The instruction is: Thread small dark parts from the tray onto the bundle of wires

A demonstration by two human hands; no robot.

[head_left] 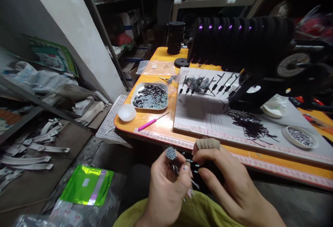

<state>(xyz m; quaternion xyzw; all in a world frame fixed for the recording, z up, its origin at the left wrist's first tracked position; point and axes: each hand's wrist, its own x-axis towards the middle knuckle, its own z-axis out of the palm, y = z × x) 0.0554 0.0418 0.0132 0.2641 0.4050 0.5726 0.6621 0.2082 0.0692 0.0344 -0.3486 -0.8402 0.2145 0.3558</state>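
Note:
My left hand (169, 185) is closed around a bundle of thin stems with round grey tips (171, 153), its tip end facing up. White strands hang below that hand. Close beside it, my right hand (229, 178) has its thumb and index finger bent around several small dark pieces with pale tips (194, 165), which also reach the left fingertips. A beige wrap (208, 143) covers one right finger. Both hands are above my lap, in front of the table edge. Exactly which fingers grip each dark piece is hard to see.
On the orange table (122, 119) are a tray of small dark and grey parts (150, 96), a white round lid (127, 112) and a pink-handled hook (147, 125). A black machine with spools (241, 43) stands over a white board (203, 116). A bowl of silvery bits (300, 137) sits at right.

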